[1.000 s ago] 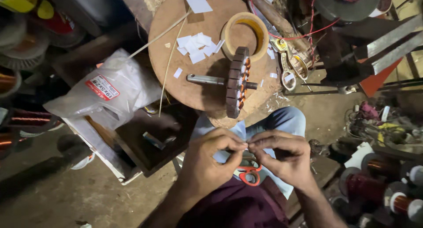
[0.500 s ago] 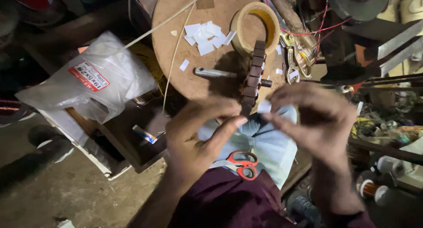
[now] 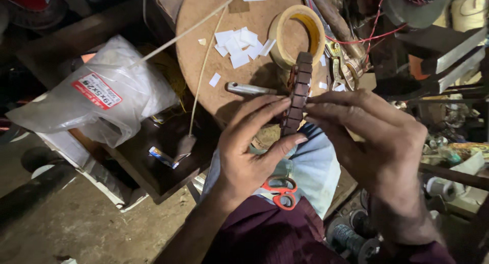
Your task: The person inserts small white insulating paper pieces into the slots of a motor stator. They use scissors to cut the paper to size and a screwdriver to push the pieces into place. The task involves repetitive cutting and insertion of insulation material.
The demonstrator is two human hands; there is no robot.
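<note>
Pinching the slotted motor rotor [image 3: 298, 93] at its near rim, my left hand [image 3: 249, 152] and right hand [image 3: 377, 141] press together on it. I judge its laminated core heavy, rigid and hard-edged; grip the rim, not the thin shaft [image 3: 247, 88].

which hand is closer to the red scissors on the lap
Left. The left hand hangs right above the red-handled scissors, its heel just over the handles. The right hand is farther off, up and to the right, with its fingertips at the slotted rotor.

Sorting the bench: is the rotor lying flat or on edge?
On edge: the rotor shows its slotted rim, shaft level across the table.
</note>
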